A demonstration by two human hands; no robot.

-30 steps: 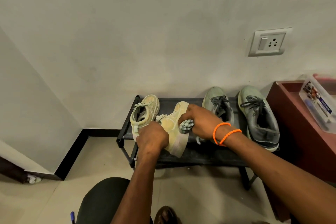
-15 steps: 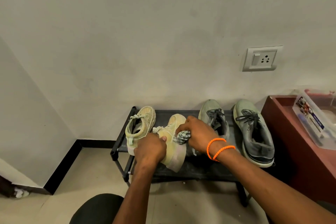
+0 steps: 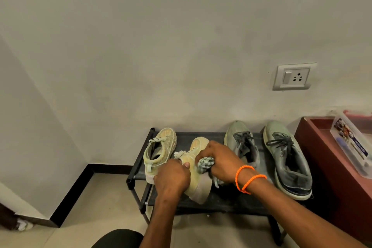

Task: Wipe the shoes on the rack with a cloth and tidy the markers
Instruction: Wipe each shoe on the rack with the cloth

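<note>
left hand (image 3: 172,177): fingers curled round the heel end of a pale yellow canvas sneaker (image 3: 198,169), holding it tipped on its side over the low black metal shoe rack (image 3: 201,136)
right hand (image 3: 220,162): gripping a bunched-up pale green checked cloth (image 3: 205,164) and pressing it onto the side of that same yellow sneaker; two orange beaded bracelets (image 3: 248,178) sit on the wrist
other yellow sneaker (image 3: 160,150): the matching one, sitting upright on the rack's left end, just beside the held shoe, toe pointing at the wall
grey pair: two grey-green running shoes with dark laces, left one (image 3: 240,143) partly hidden behind the right hand, right one (image 3: 285,157) near the rack's right end, both flat on the top shelf
rack spot: pushed up against the off-white wall, standing on a beige tiled floor (image 3: 96,207)
right side: dark red wooden desk (image 3: 322,159) right next to the rack, with a clear plastic box (image 3: 352,145) on top; can't tell what's inside, too blurry
wall: white switch and socket plate (image 3: 292,76) above the grey shoes
</note>
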